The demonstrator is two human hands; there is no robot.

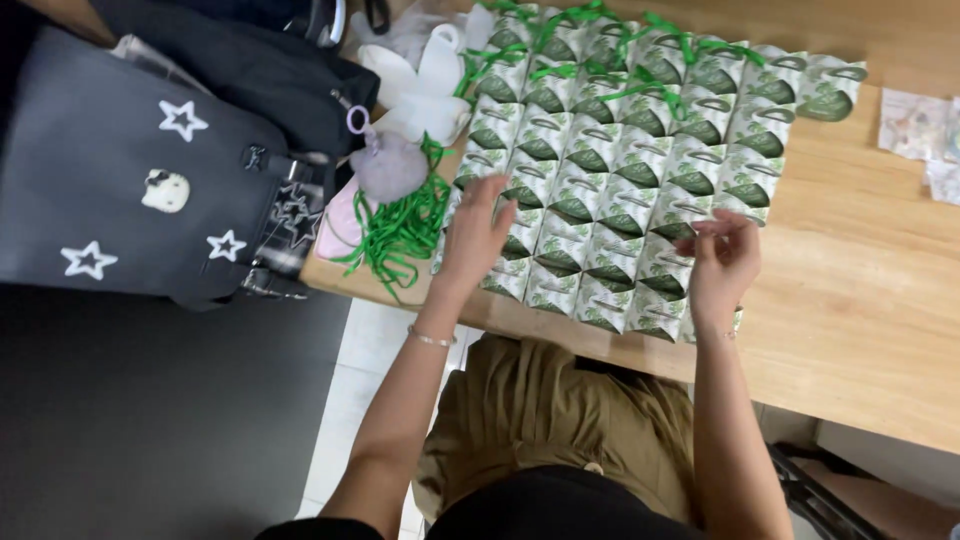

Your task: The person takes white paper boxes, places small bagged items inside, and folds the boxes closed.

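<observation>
Both hands hover over the light wooden table (pixel 860 300): the left hand (pixel 473 235) is spread open, fingers on the near left edge of the boxes, while the right hand (pixel 722 258) curls loosely above the near right edge, gripping nothing I can make out. Between and beyond them lie several dozen small white paper gift boxes with green leaf prints (pixel 620 170), packed in slanted overlapping rows. One black star-patched bag (pixel 140 180) sits at the left, beside one tangle of green ribbons (pixel 400 232).

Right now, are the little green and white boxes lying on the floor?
No, the green and white boxes sit in rows on the wooden table, under the left hand and right hand.
</observation>
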